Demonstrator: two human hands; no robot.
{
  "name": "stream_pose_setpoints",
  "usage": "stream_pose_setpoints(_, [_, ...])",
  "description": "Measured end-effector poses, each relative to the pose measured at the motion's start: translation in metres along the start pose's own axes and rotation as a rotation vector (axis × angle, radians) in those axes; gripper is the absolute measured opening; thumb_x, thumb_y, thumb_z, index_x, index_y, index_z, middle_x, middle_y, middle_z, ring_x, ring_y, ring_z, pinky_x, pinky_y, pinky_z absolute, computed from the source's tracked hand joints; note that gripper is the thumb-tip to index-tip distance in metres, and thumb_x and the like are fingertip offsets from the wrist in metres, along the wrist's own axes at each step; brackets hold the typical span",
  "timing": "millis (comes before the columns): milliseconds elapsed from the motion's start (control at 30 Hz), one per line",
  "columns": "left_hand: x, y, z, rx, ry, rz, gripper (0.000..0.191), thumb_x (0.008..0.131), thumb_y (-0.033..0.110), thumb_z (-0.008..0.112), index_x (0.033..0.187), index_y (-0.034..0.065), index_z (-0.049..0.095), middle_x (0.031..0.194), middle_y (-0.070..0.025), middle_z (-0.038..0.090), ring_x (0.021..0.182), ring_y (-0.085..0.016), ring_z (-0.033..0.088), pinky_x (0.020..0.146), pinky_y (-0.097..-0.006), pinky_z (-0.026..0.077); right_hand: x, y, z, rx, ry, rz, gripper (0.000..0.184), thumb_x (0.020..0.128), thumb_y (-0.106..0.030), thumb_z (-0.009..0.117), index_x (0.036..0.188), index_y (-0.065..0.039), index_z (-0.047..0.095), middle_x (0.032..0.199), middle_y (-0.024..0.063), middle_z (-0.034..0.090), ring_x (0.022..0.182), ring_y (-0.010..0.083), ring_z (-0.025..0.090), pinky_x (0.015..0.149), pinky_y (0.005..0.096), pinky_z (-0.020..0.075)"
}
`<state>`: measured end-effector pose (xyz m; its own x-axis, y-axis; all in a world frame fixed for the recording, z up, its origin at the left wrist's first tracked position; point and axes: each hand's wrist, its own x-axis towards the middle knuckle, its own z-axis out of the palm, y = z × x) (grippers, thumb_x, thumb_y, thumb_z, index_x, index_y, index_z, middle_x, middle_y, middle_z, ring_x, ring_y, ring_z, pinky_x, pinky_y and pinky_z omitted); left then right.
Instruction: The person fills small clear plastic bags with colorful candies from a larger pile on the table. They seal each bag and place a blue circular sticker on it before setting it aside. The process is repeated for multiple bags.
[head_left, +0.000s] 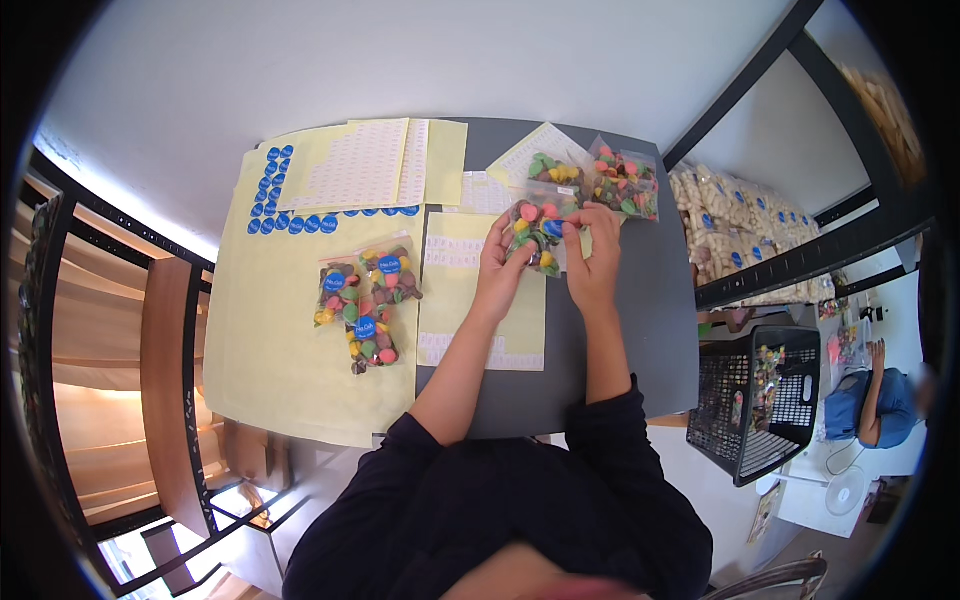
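My left hand (501, 262) grips a clear plastic bag of colourful sweets (534, 238) by its left side, above the table. The fingertips of my right hand (592, 251) are on a round blue sticker (553, 228) at the bag's right side; whether the sticker lies flat on the bag I cannot tell. Just beyond my hands lie more bags of sweets (626, 184), with no blue sticker showing on them. To the left, several bags bearing blue stickers (389, 276) rest close together on a large yellowish backing sheet (300, 382).
Sheets of small printed labels (352, 169) and rows of blue stickers (306, 223) lie at the back left. A label sheet (484, 300) is under my left forearm. Right of the grey table (660, 322) stand a black crate (784, 405) and stacked bags (742, 225). A person in blue (881, 409) is farther right.
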<state>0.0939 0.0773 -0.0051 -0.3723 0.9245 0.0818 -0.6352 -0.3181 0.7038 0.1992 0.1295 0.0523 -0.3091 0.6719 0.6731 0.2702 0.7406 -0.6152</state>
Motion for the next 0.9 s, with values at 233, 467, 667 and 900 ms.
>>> stream_pose_setpoints(233, [-0.0002,-0.0003,-0.0007,0.076,-0.032,0.026,0.054,0.082,-0.001,0.049,0.131,0.0017,0.028,0.121,-0.0102,0.047,0.104,-0.014,0.051,0.078,-0.0236,0.046,-0.0025,-0.0020,-0.0002,-0.228,-0.093,-0.075,0.008,0.078,-0.008,0.056,0.085,-0.006,0.059,0.108,0.0110,0.045,0.117,0.0370,0.026,0.096,0.0478,0.0234])
stream_pose_setpoints(467, [-0.0008,0.0020,-0.0035,0.139,-0.045,0.023,0.053,0.081,-0.001,0.050,0.131,0.0012,0.032,0.120,-0.0101,0.048,0.102,-0.013,0.051,0.077,-0.0225,0.046,-0.0013,-0.0036,-0.0007,-0.244,-0.132,-0.091,0.008,0.078,-0.009,0.056,0.085,-0.005,0.059,0.111,0.0104,0.046,0.118,0.0374,0.023,0.097,0.0477,0.0209])
stream_pose_setpoints(667, [-0.0001,0.0000,-0.0045,0.143,-0.027,0.021,0.054,0.080,-0.003,0.051,0.131,0.0000,0.032,0.118,-0.0104,0.050,0.100,-0.012,0.052,0.075,-0.0218,0.046,-0.0007,-0.0043,-0.0029,-0.264,-0.144,-0.084,0.007,0.078,-0.008,0.055,0.084,-0.006,0.058,0.110,0.0099,0.047,0.117,0.0376,0.025,0.097,0.0474,0.0213])
stream_pose_setpoints(900, [-0.0009,0.0001,-0.0041,0.161,-0.045,0.031,0.054,0.079,-0.003,0.051,0.130,-0.0004,0.033,0.117,-0.0098,0.051,0.099,-0.011,0.052,0.075,-0.0218,0.046,0.0001,-0.0047,-0.0053,-0.302,-0.167,-0.102,0.006,0.077,-0.008,0.056,0.083,-0.006,0.057,0.110,0.0089,0.047,0.117,0.0379,0.029,0.097,0.0474,0.0235])
